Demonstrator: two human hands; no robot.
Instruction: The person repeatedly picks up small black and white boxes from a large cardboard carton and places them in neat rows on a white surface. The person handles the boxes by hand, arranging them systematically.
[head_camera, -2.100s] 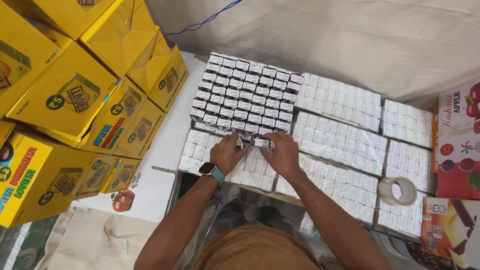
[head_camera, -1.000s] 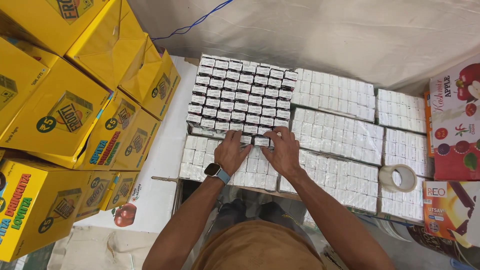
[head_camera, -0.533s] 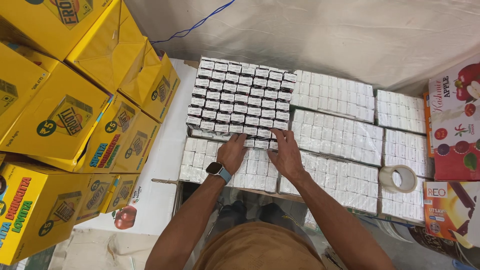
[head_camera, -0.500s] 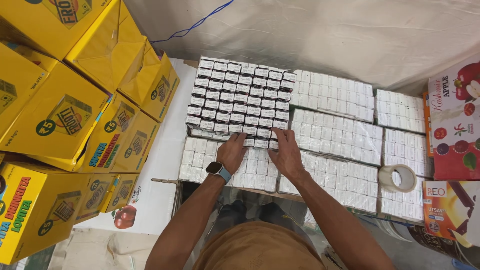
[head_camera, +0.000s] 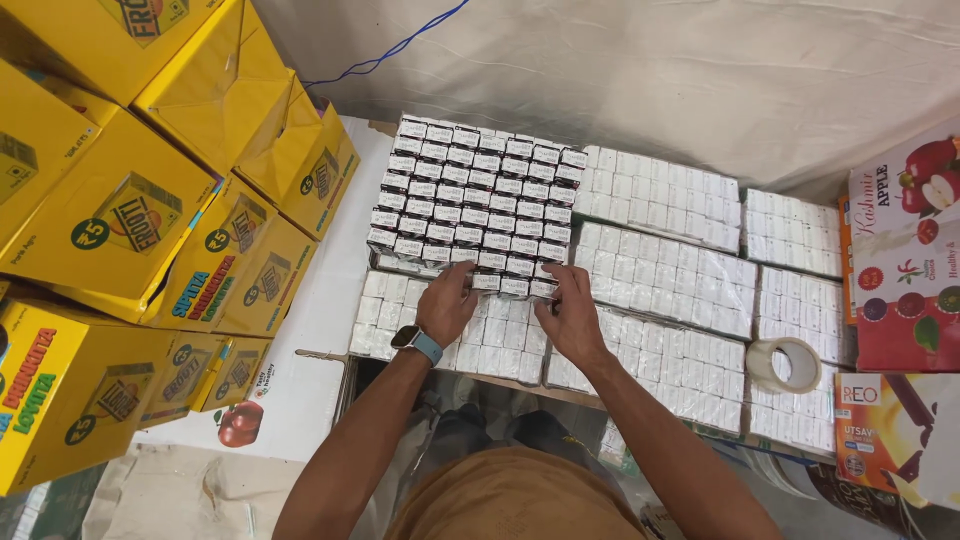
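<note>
A block of small dark-topped cartons (head_camera: 475, 205) stands in tight rows on a layer of white wrapped cartons (head_camera: 660, 270). My left hand (head_camera: 445, 305), with a blue-strapped watch on the wrist, presses its fingers on the near row of dark cartons. My right hand (head_camera: 570, 312) rests beside it, fingertips on the same near row (head_camera: 508, 284). Both hands touch the row's front edge, with nothing lifted.
Yellow cardboard boxes (head_camera: 130, 230) are stacked high on the left. A roll of clear tape (head_camera: 784, 364) lies on the white cartons at the right. Red and white fruit-printed boxes (head_camera: 905, 260) stand at the far right. A white sheet hangs behind.
My hands have slid slightly forward along the near row of dark cartons; the view has shifted a little.
</note>
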